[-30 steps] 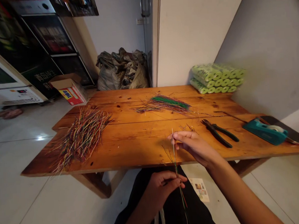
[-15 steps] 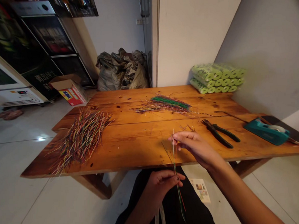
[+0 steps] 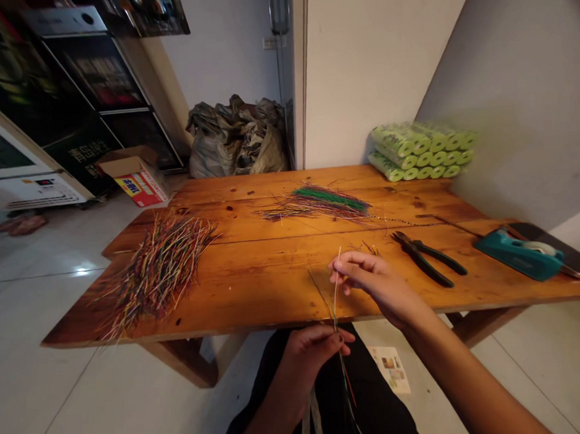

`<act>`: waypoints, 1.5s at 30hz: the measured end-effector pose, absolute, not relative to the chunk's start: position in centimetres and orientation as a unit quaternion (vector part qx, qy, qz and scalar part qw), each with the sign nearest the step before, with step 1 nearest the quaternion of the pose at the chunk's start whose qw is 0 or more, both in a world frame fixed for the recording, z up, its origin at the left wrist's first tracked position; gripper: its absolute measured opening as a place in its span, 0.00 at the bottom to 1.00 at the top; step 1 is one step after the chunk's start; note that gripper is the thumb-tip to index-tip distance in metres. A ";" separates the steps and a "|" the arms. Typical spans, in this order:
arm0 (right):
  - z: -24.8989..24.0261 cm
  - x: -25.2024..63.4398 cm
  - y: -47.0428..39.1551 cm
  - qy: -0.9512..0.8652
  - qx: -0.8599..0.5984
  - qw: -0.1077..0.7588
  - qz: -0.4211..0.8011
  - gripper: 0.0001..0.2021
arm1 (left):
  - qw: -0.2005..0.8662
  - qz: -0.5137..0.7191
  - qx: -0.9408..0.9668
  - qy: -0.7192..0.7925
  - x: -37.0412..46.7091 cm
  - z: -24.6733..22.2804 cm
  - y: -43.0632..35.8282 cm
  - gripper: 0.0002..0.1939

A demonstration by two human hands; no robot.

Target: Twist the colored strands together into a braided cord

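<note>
Between thumb and fingers, my left hand [image 3: 318,349] pinches a few thin coloured wires [image 3: 348,384] over my lap, just below the table's front edge. Green, red and pale strands hang down beneath it. Above, my right hand [image 3: 365,274] is closed on the upper end of a whitish wire [image 3: 337,289], whose tip sticks up past the fingertips. A darker wire end [image 3: 318,287] leans out to the left from the left-hand pinch. Whether the strands are twisted together at the pinch is too small to tell.
A wooden table [image 3: 254,271] carries a loose wire pile [image 3: 163,267] at left and a green-and-mixed wire bundle [image 3: 331,200] at the back. To the right lie pliers [image 3: 427,258], a teal tape dispenser [image 3: 518,255] and stacked green rolls [image 3: 421,150]. A box [image 3: 137,177] stands behind.
My left hand has risen slightly with the wires, closer to my right hand. The whitish wire now tilts a little to the right at its top.
</note>
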State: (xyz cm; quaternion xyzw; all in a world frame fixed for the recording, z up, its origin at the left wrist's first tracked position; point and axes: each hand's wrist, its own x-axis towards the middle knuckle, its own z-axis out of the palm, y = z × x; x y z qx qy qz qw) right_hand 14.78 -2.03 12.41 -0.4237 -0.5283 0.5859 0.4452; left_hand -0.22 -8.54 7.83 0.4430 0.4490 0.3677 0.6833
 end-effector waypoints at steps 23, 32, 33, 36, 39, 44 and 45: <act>12.2 14.2 -2.4 -0.450 -0.368 0.493 0.647 0.07 | 0.680 0.362 0.452 0.449 -0.2 7.2 -8.6 0.12; 10.8 13.7 -3.2 -0.493 -0.428 0.487 0.579 0.08 | 0.673 0.352 0.457 0.463 -0.4 6.9 -8.2 0.13; 10.9 13.7 -3.2 -0.511 -0.436 0.481 0.564 0.08 | 0.670 0.350 0.460 0.465 -0.4 6.9 -8.1 0.14; 11.0 13.6 -3.1 -0.564 -0.458 0.463 0.508 0.08 | 0.657 0.352 0.473 0.469 -0.4 6.8 -8.1 0.14; 11.2 13.4 -3.0 -0.589 -0.478 0.451 0.470 0.07 | 0.650 0.348 0.481 0.475 -0.5 6.9 -8.2 0.14; 11.5 13.1 -2.7 -0.598 -0.470 0.443 0.475 0.06 | 0.655 0.350 0.480 0.468 -0.4 6.9 -8.3 0.14; 11.6 13.1 -2.7 -0.595 -0.467 0.446 0.478 0.06 | 0.656 0.350 0.479 0.466 -0.4 6.9 -8.3 0.14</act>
